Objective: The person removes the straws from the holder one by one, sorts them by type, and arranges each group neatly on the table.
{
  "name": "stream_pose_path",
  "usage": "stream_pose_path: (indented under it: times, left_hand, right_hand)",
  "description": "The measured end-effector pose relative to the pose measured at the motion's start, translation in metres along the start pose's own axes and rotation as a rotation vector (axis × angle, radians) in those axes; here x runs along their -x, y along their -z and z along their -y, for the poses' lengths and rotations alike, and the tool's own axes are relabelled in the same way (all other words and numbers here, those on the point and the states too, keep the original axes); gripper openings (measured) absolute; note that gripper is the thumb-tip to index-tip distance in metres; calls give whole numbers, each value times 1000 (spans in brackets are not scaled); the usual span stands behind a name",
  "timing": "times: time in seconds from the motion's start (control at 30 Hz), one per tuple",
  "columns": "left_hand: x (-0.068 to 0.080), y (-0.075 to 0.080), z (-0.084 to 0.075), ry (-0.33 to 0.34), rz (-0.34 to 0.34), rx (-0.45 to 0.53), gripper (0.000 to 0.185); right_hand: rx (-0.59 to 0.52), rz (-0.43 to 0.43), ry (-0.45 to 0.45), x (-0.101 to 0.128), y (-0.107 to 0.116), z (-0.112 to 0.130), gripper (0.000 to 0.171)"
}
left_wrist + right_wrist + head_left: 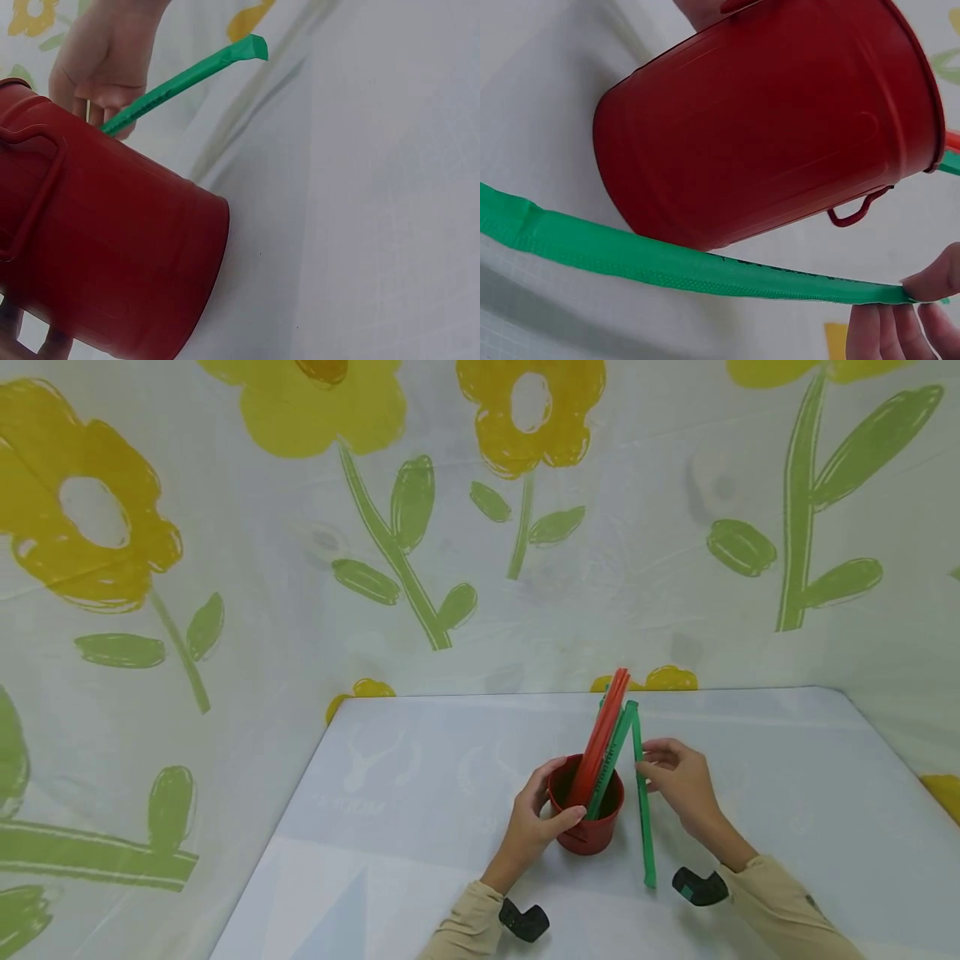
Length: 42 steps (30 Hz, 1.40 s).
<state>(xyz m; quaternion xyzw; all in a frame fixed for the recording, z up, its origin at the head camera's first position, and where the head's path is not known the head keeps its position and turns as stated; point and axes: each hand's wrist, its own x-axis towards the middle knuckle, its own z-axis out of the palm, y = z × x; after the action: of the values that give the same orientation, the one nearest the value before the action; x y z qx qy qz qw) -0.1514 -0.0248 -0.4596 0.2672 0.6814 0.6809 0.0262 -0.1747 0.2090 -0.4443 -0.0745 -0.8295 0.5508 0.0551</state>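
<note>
A small red metal bucket (592, 827) stands on the white table (420, 793) with a red strip (602, 735) and a green strip (611, 760) leaning up out of it. My left hand (536, 818) grips the bucket's near left rim, thumb over the edge. My right hand (675, 777) pinches a second long green strip (642, 810) partway down; its lower end touches the table right of the bucket. The left wrist view shows the bucket (112, 255) close up with the green strip (195, 79) behind. In the right wrist view, my fingertips (930, 281) pinch the green strip (667, 262) beside the bucket (772, 127).
A cloth backdrop (480, 527) printed with yellow flowers and green stems encloses the table on the back and both sides. The table's far edge (585, 693) meets it just behind the bucket.
</note>
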Motion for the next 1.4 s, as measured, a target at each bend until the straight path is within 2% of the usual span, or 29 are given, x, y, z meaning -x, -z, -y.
stream_pose_path:
  times: [0.6, 0.93, 1.07, 1.17, 1.33, 1.4]
  left_hand:
    - [-3, -1, 1, -11, 28, -1, 62]
    - [0, -1, 2, 4, 23, 0, 60]
    - [1, -1, 1, 2, 20, 3, 61]
    - [1, 0, 4, -4, 5, 14, 60]
    - [-2, 1, 27, -15, -12, -5, 60]
    - [-2, 1, 25, -11, -7, -7, 60]
  right_hand:
    - [31, 37, -100, -16, -15, -28, 34]
    - [144, 55, -143, -23, -24, -44, 32]
    - [173, 52, -131, -23, -26, -45, 31]
    - [204, 54, -88, -23, -26, -46, 30]
    - [232, 53, -31, -21, -25, -45, 28]
    - [234, 53, -16, -20, -25, -45, 27]
